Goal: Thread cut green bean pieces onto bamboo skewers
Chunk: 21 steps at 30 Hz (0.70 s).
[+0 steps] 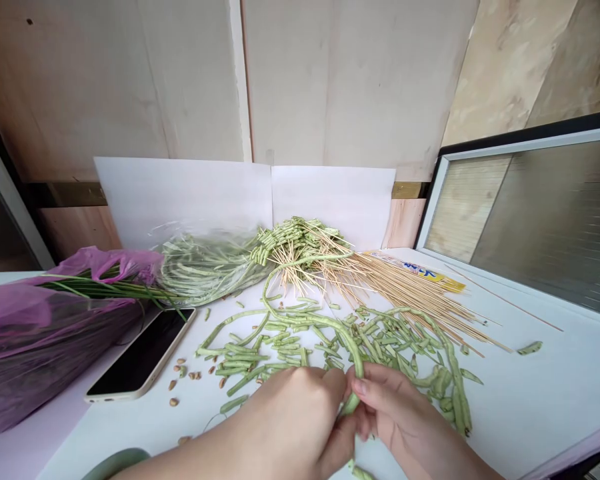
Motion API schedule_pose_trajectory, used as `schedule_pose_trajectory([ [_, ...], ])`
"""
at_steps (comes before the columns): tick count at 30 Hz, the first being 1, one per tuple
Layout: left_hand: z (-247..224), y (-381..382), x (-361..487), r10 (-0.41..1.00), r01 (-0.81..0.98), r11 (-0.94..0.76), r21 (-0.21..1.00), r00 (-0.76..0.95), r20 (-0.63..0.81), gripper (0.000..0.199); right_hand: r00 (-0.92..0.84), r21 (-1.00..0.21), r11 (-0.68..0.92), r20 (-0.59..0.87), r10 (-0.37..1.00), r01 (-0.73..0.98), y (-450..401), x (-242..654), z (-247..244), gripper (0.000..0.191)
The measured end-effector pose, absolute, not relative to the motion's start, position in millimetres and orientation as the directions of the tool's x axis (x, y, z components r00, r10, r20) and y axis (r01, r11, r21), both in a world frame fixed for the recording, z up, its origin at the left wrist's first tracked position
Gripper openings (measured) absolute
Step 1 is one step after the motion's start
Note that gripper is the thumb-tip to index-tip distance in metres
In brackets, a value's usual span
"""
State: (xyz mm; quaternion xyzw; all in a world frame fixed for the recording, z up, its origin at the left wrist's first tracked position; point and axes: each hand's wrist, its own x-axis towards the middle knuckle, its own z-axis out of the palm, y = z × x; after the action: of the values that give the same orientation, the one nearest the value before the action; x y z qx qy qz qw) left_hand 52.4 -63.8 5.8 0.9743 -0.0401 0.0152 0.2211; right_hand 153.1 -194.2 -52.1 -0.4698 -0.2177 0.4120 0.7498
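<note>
A long green bean (351, 343) curves across the white table and passes down between my hands. My left hand (305, 417) is closed round its lower part, knuckles up. Beside it, my right hand (397, 410) pinches the same bean between thumb and fingers. Cut bean pieces (280, 343) lie scattered in front of my hands, and more pieces (395, 340) lie to the right with another long bean (450, 353) arching round them. Behind them stands a heap of skewered beans (300, 237), with many bare wooden skewers (410, 287) fanned out to the right.
A black-screened phone (143, 353) lies at left, near small brown seeds (173, 385). Beyond it are a purple bag (45, 340) of greens and a clear bag (205, 267) of long beans. A yellow-and-blue wrapper (430, 272) lies behind the skewers. A green rounded object (115, 463) shows at the bottom left.
</note>
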Motion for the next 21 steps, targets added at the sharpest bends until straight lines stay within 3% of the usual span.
schedule_pose_trajectory([
  [2,8.9,-66.7,53.9,-0.035,-0.029,-0.942,0.334,0.999,-0.012,0.01,0.634,-0.892,0.258,-0.041,0.772,-0.372,-193.1,153.0,-51.6,0.033],
  [5,13.4,-69.9,56.1,-0.029,-0.006,-0.974,0.225,0.995,-0.097,0.011,0.641,-0.85,0.283,-0.08,0.763,-0.443,-193.2,151.4,-51.2,0.033],
  [11,9.9,-66.6,54.2,-0.071,-0.067,-0.969,0.24,0.997,-0.008,0.013,0.402,-0.706,0.297,0.018,0.915,-0.643,-197.1,151.2,-54.2,0.031],
  [14,5.3,-63.3,53.7,-0.195,-0.203,-0.927,0.316,0.979,0.056,0.02,0.264,-0.678,0.249,0.083,0.961,-0.691,-198.9,150.9,-56.9,0.034],
  [17,5.0,-59.8,54.1,-0.311,-0.297,-0.811,0.504,0.949,0.058,0.028,0.224,-0.72,0.255,0.14,0.964,-0.645,-201.1,148.2,-59.5,0.038],
  [21,4.3,-52.0,54.8,-0.428,-0.3,-0.621,0.724,0.904,0.008,0.027,0.211,-0.819,0.18,0.074,0.975,-0.545,-207.7,147.4,-63.0,0.044],
])
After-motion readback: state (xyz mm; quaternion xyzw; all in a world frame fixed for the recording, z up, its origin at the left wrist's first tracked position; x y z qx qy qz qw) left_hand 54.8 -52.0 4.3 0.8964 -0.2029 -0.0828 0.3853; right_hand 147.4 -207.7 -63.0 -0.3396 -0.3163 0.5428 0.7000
